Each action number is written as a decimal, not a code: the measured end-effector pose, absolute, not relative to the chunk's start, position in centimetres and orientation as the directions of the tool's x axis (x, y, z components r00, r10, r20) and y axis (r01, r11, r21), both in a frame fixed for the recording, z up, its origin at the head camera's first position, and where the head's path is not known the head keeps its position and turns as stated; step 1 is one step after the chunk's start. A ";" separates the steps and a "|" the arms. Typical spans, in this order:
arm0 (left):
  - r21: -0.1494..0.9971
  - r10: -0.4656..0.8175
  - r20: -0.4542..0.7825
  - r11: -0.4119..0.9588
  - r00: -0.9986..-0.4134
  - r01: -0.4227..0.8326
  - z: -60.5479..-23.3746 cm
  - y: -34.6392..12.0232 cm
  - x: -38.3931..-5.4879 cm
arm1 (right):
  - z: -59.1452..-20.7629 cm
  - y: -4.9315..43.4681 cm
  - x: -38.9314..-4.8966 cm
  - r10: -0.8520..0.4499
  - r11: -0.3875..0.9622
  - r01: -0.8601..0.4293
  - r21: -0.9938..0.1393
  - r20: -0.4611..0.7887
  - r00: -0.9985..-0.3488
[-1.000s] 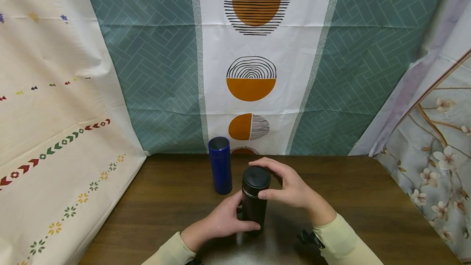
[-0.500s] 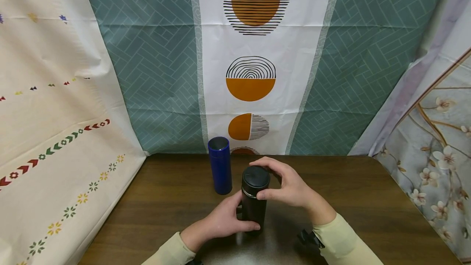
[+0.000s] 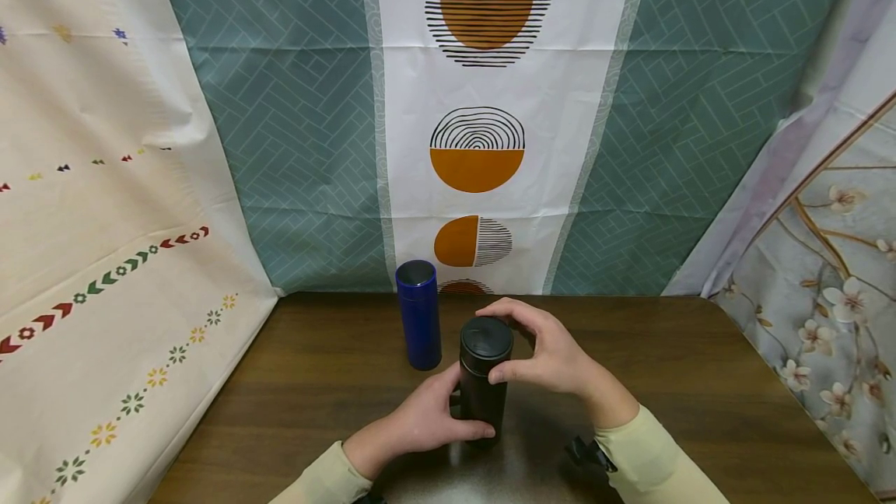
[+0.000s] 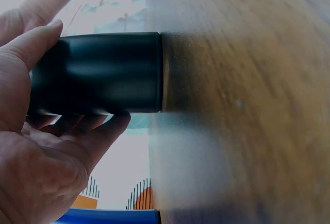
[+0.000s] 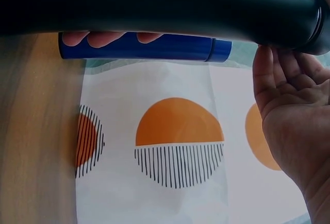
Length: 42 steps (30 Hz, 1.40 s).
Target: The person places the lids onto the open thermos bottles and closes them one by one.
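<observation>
A black thermos stands upright on the wooden table. My left hand grips its lower body from the left, with the thumb across the near side. In the left wrist view the thermos lies between the thumb and the curled fingers, its base at the tabletop. From the right, my right hand holds the top, thumb in front and fingers behind the round black lid. The right wrist view has these fingertips at the underside of the thermos near its neck seam.
A blue thermos stands just behind and left of the black one. The wooden table ends at a patterned cloth backdrop. Cream cloth hangs at the left, and floral cloth at the right.
The bright silver ring under the black lid, seen earlier, no longer shows, and the lid sits slightly lower. My right hand shifted a little with it; the left hand stayed still.
</observation>
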<state>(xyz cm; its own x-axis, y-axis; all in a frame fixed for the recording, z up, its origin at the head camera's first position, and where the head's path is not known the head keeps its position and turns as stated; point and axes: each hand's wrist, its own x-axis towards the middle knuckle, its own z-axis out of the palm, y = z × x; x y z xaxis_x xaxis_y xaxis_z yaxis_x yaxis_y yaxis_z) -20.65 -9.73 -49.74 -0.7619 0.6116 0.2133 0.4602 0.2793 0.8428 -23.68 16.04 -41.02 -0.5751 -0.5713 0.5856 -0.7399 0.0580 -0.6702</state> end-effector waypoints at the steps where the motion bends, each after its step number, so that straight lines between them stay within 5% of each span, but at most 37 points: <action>1: 0.844 0.612 0.213 0.279 -0.762 0.459 -49.7 -9.7 -20.7 | -41.1 16.0 -23.7 -0.570 0.055 -0.739 -0.672 0.587 -0.576; 13: 0.851 0.616 0.204 0.273 -0.761 0.449 -49.6 -9.7 -20.6 | -41.4 16.3 -24.1 -0.600 0.044 -0.716 -0.696 0.555 -0.577; 23: 0.847 0.610 0.205 0.281 -0.765 0.452 -49.7 -9.8 -20.6 | -41.3 16.2 -23.9 -0.676 -0.071 -0.736 -0.673 0.576 -0.461; 42: 0.847 0.609 0.209 0.278 -0.765 0.453 -49.7 -9.7 -20.6 | -41.3 16.1 -23.8 -0.591 0.007 -0.751 -0.660 0.603 -0.535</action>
